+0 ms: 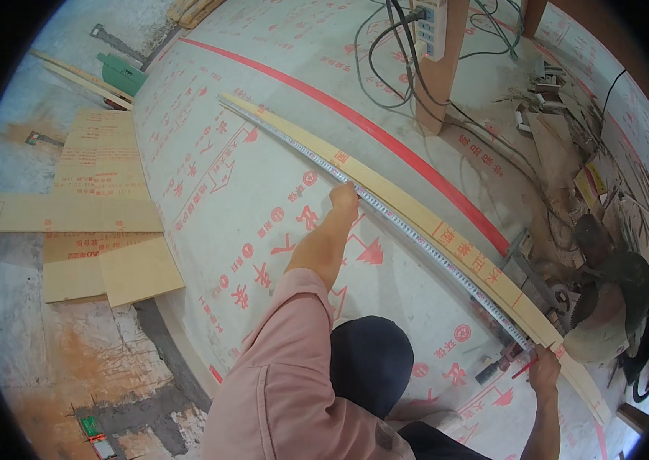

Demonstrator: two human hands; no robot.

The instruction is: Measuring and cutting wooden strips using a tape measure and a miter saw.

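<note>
A long, pale wooden strip (pixel 447 239) lies diagonally from far left to near right. Along its near edge runs a tape measure's extended metal blade (pixel 417 238). My left hand (pixel 346 199) is closed at the blade, around the middle of the strip, its fingertips partly hidden. Farther right, my right hand (pixel 545 369) is closed at the strip's near edge, by the blade's right part. A thin red pencil-like stick (pixel 521 370) pokes out from its fingers. Whether that hand also grips the blade or the tape's case, I cannot tell.
A cut-off saw (pixel 599 303) stands under the strip's right end, with wood offcuts (pixel 554 138) behind it. Cables hang from a power strip (pixel 431 29) on a wooden post. Cut boards (pixel 98 264) lie at left, on printed floor covering (pixel 263 230). My knee (pixel 371 359) is below the strip.
</note>
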